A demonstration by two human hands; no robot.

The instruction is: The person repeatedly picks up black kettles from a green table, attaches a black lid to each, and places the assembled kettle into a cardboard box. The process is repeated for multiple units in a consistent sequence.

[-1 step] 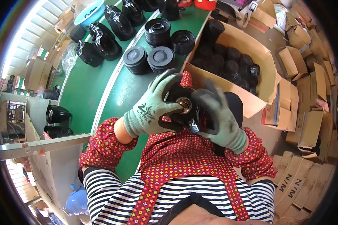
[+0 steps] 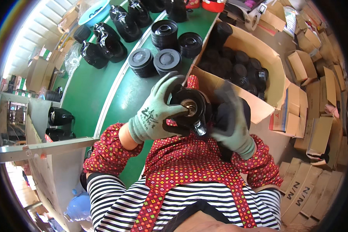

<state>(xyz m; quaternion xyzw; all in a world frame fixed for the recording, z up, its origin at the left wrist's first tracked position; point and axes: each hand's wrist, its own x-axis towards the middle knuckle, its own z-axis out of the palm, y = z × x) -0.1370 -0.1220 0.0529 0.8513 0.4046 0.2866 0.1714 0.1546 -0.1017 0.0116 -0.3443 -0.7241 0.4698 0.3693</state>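
Currently, mid-frame: the left hand [image 2: 158, 108], gloved, pinches a black part [image 2: 198, 103] between thumb and curled fingers, in front of the red apron [image 2: 189, 162]. The fingers wrap its upper left side; the thumb lies across to the metal ring [image 2: 189, 108] at its middle. The part's open side faces up, and a glossy projection points toward the lower edge of the frame.

The right hand [image 2: 234, 120], also gloved, is just beside the part on its right. Its fingers are smeared by blur; cannot tell whether they are spread or closed, or whether they touch the part.

Progress, judged: one part in hand, handling not finished. The ring is uncovered, with no cap over it. What has been done to the part so far cannot be told.

Beyond, upper centre: four stacks of black discs [image 2: 167, 60] stand on the green bench [image 2: 85, 91], none in either hand. Upper right of centre: an open carton [image 2: 272, 92] holds many dark pieces [image 2: 239, 69]; whether these are finished or waiting is unclear. Farther, upper left: glossy black pots [image 2: 104, 46] stand in rows on the bench, near a blue basin [image 2: 100, 12].
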